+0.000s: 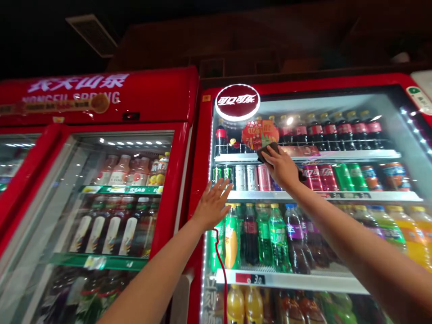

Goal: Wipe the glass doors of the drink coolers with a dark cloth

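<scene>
My right hand [281,166] presses a dark grey cloth [269,151] against the glass door [303,101] of the red drinks fridge. The cloth lies just below a round red sticker [259,134] on the glass. Lower and to the left, my left hand [212,204] is spread with its fingers apart at the left edge of the same door. It holds nothing; whether the palm touches the door or frame is hard to tell. Behind the glass are shelves of cola bottles [329,129], cans [251,176] and green soda bottles [278,231].
A second red fridge [151,101] with bottles behind its glass stands at the left. A lit round sign [237,102] is at the top left of the right door. A thin red cord [221,261] hangs below my left hand. A ceiling vent [92,33] is above.
</scene>
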Demonstrator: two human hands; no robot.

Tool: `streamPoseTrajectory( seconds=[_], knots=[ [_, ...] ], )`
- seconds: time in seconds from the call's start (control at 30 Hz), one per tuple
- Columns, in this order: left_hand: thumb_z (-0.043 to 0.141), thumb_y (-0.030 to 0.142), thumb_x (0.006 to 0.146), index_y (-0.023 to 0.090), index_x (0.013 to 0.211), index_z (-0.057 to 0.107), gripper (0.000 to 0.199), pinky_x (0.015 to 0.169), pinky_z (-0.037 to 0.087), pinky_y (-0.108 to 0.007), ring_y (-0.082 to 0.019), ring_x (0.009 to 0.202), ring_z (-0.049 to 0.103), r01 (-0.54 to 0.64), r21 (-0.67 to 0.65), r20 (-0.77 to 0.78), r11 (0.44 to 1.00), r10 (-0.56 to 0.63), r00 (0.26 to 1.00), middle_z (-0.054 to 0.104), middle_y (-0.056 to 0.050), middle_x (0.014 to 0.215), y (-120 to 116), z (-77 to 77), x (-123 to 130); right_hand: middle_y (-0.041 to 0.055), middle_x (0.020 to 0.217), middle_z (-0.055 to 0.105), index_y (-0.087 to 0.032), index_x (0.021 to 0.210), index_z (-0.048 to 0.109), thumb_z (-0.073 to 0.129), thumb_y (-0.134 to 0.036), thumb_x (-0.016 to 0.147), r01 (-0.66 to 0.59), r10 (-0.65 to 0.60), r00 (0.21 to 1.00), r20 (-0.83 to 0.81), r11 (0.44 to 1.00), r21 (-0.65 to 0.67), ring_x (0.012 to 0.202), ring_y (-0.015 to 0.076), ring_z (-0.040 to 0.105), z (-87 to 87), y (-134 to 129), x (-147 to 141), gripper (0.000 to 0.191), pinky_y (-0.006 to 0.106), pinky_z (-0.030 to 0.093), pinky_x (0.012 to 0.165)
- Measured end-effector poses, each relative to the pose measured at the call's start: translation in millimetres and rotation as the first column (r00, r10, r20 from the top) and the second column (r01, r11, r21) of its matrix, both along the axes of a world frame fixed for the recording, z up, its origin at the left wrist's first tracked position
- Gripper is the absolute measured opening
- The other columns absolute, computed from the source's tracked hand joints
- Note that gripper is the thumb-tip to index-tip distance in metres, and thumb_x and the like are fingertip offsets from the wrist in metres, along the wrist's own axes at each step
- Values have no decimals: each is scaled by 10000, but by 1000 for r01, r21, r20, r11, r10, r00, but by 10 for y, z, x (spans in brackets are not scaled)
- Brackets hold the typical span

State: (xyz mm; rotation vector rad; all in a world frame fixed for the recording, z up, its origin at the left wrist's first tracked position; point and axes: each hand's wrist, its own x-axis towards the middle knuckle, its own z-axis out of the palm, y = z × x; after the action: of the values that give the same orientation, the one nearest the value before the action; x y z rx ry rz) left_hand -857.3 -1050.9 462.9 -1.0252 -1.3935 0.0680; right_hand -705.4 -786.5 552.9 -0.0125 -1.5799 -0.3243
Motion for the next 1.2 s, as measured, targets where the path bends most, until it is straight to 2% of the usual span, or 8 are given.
streamPoseTrajectory(
  seconds=[0.1, 0.2, 0.37, 0.5, 0.63, 0.9, 1.03, 1.2],
  knots=[
    [503, 408, 1009, 212, 1629, 171, 730, 1287, 187, -493, -243, 1573, 198, 23, 11, -17, 1000, -23, 1000, 289, -81, 1681, -103, -43, -84, 81, 1531, 527, -244, 1391, 644, 527, -215, 968, 14, -14, 1000, -16, 999, -32, 1466, 421, 397, 94, -400, -256, 439, 633, 441, 1112],
    [479, 395, 1021, 223, 1634, 152, 716, 1293, 159, -489, -240, 1575, 189, 48, -10, -28, 999, -49, 998, 276, -69, 1687, -205, -90, -157, 23, 1548, 511, -312, 1415, 613, 516, -236, 979, -11, 3, 997, 76, 994, 112, 1485, 381, 381, -77, -655, -377, 453, 619, 443, 1125],
    [465, 393, 1027, 253, 1637, 136, 706, 1299, 146, -460, -214, 1577, 182, 114, -51, -29, 992, -116, 993, 267, -48, 1691, -312, -116, -270, -16, 1533, 531, -344, 1397, 626, 511, -195, 950, -26, -1, 990, 144, 982, 187, 1480, 330, 406, -326, -428, -197, 485, 595, 466, 1132],
    [458, 401, 1029, 241, 1631, 167, 688, 1298, 149, -459, -213, 1578, 177, 139, -44, -41, 989, -141, 989, 274, -46, 1686, -310, -134, -339, 43, 1509, 557, -259, 1371, 660, 487, -166, 959, 25, -25, 1000, -7, 1000, 12, 1462, 376, 422, -47, -386, -271, 457, 610, 451, 1136],
    [431, 412, 1037, 218, 1616, 228, 643, 1304, 128, -459, -217, 1580, 165, 158, -32, -57, 987, -160, 986, 264, -37, 1688, -290, -153, -382, 54, 1550, 503, -243, 1423, 615, 471, -192, 987, 52, -54, 998, -42, 998, -35, 1485, 413, 366, 127, -799, -581, 462, 642, 433, 1130],
    [458, 438, 1020, 213, 1615, 237, 673, 1305, 137, -493, -239, 1581, 162, 231, -33, -47, 972, -233, 971, 265, -49, 1687, -256, -171, -445, -56, 1545, 509, -385, 1414, 594, 474, -250, 1021, -6, -39, 982, 186, 972, 235, 1507, 268, 365, -449, -812, -432, 433, 551, 436, 1170],
    [444, 438, 1023, 206, 1613, 245, 665, 1302, 147, -482, -238, 1577, 182, 246, -22, -41, 969, -247, 968, 287, -51, 1680, -260, -190, -448, -31, 1529, 530, -362, 1421, 597, 453, -226, 1008, 46, -47, 999, 14, 997, 63, 1485, 316, 400, -211, -832, -561, 458, 598, 450, 1142],
    [390, 448, 1041, 196, 1593, 299, 614, 1296, 145, -481, -244, 1571, 206, 224, -49, -15, 973, -225, 974, 300, -47, 1674, -285, -192, -443, 16, 1571, 477, -290, 1452, 580, 454, -228, 1002, 75, -77, 996, -35, 997, -33, 1496, 380, 360, 129, -1361, -986, 472, 621, 425, 1142]
  ],
)
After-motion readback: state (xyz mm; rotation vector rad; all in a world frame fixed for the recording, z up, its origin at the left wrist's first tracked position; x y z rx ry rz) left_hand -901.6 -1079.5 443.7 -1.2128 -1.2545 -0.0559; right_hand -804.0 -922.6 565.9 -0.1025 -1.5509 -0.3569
